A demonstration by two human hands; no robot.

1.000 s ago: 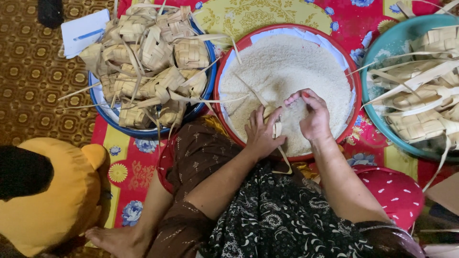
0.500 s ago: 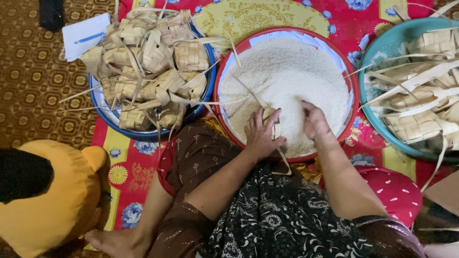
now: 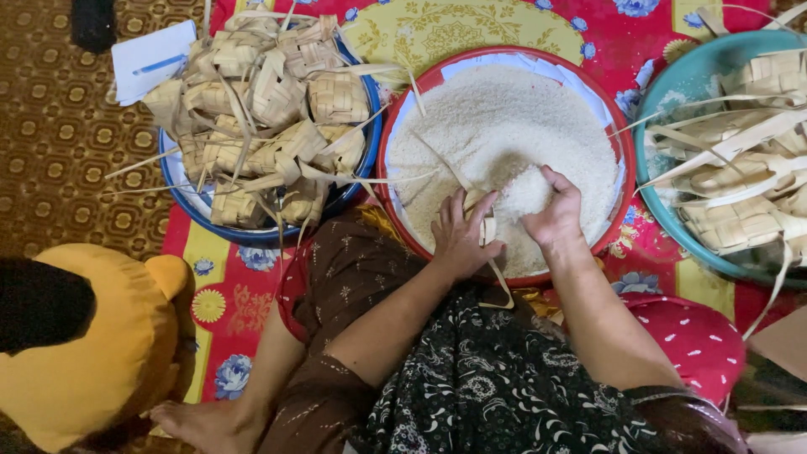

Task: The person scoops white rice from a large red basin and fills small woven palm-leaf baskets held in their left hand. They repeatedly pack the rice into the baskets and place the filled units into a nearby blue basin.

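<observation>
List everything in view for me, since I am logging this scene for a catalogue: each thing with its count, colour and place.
red basin: one, red rim, centre, holds the rice
rice: one heap, white, in the red basin
blue basin: one, blue, upper left
woven leaf pouches: a pile, count unclear, tan, in the blue basin
teal basin: one, teal, right edge, holds more tan pouches
floral mat: one, red and yellow, under the basins
paper: one sheet, white, top left
yellow cloth: one, lower left
leaf pouch: one, tan, in the left hand
left hand: holds the leaf pouch over the rice
right hand: cups a handful of rice
</observation>
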